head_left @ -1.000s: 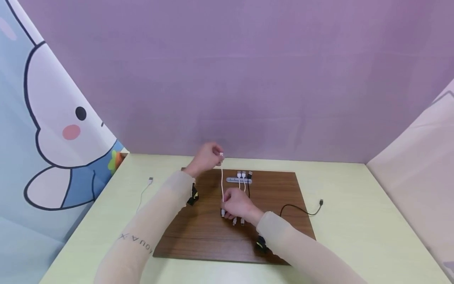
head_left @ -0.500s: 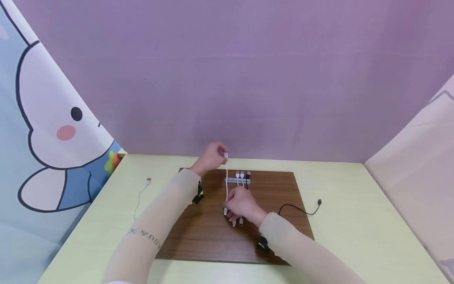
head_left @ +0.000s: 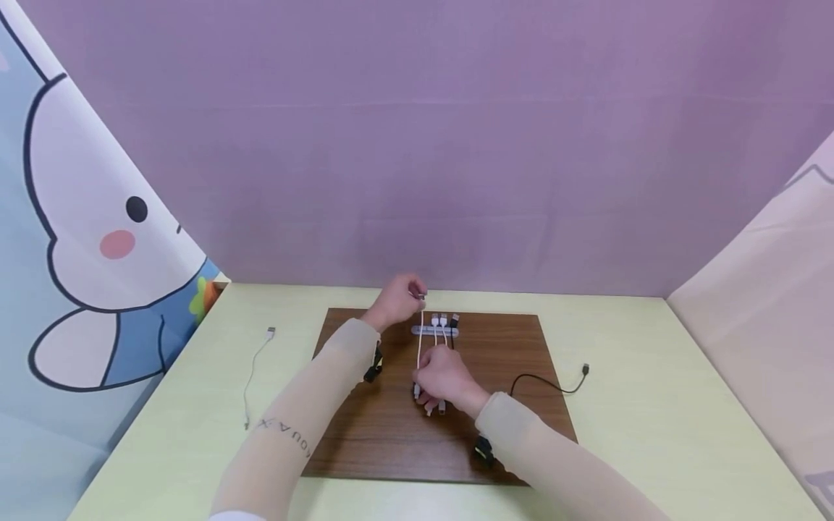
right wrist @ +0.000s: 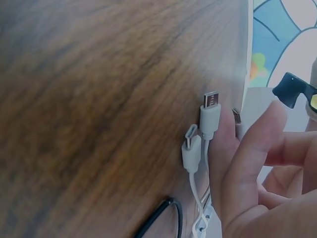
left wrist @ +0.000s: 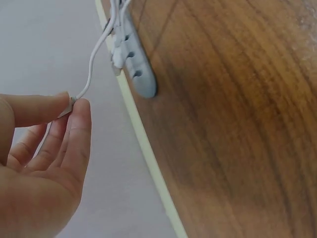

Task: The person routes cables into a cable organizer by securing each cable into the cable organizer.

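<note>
My left hand (head_left: 399, 300) pinches the USB plug (left wrist: 66, 108) of a white charging cable (head_left: 420, 344) between thumb and fingers, above the board's back edge. Lower down, my right hand (head_left: 444, 373) pinches the same cable close to its small connector (head_left: 417, 391), so the cable runs nearly straight between both hands. Just right of the raised plug lies a grey cable holder (left wrist: 144, 84) with several slots; two white cables (head_left: 439, 320) and a black one (head_left: 455, 320) sit in it. Two white connector ends (right wrist: 210, 116) lie beside the right fingers, partly covered by that hand in the head view.
The brown wooden board (head_left: 365, 434) lies on a pale yellow table (head_left: 651, 405). A loose white cable (head_left: 250, 369) lies left of the board, and a black cable (head_left: 554, 383) runs over its right edge. A purple cloth (head_left: 456, 159) hangs behind.
The left hand has moved right and slightly down with the USB plug, closer to the cable holder. The right hand keeps its grip in nearly the same place. The head view has shifted slightly.
</note>
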Demonstrator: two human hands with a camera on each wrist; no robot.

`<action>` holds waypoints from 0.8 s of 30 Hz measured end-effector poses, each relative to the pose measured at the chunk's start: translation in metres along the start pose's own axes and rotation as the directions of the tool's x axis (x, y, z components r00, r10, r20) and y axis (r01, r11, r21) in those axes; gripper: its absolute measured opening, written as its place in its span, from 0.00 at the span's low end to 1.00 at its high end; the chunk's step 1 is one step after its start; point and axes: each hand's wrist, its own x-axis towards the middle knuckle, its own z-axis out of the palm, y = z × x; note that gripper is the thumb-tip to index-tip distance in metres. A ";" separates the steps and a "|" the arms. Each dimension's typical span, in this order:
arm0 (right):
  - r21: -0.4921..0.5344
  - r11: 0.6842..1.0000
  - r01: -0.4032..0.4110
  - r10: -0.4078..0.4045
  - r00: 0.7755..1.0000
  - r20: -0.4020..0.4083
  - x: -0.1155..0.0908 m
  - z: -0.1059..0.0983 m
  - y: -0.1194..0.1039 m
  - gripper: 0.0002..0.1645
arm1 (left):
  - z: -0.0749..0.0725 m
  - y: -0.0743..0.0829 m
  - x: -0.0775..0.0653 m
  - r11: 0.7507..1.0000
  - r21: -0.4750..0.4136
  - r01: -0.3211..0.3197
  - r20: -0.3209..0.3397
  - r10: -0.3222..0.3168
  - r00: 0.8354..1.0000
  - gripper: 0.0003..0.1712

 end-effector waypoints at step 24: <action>-0.015 1.000 -0.009 0.009 1.000 0.012 0.001 -0.004 0.004 0.06 | 0.018 -0.011 -0.001 0.999 0.044 0.025 0.023 -0.026 0.999 0.08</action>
